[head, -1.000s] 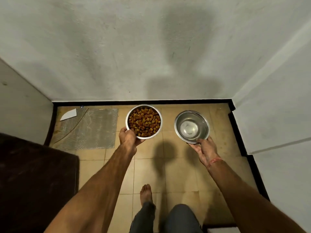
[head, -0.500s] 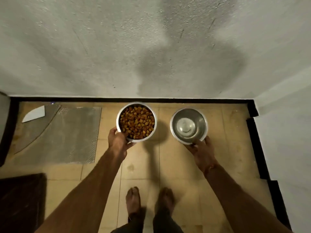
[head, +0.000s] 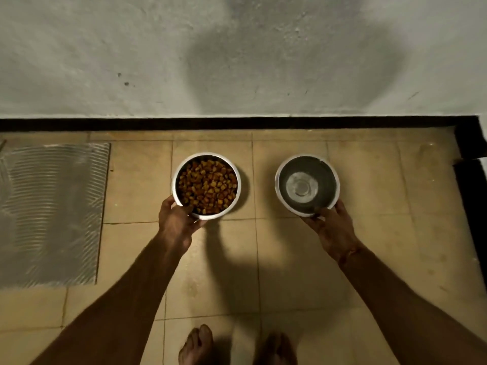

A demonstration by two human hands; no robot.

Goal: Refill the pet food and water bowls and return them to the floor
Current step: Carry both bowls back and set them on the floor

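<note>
Two steel bowls: one of kibble (head: 207, 186), one of water (head: 307, 184). Two hands: the left (head: 177, 224) and the right (head: 332, 231), one gripping each bowl's near rim. Two bare feet (head: 196, 345) at the floor's (head: 369, 185) near edge. One grey mat (head: 50, 214) at its left edge.

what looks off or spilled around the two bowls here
No spill shows: kibble sits inside the food bowl and water inside the water bowl. The odd spot is the bare grey ridged patch on the floor at left, where a tile seems missing.

No text, label, brand, number or sign can be read anywhere, neither on the bowls nor the wall.
</note>
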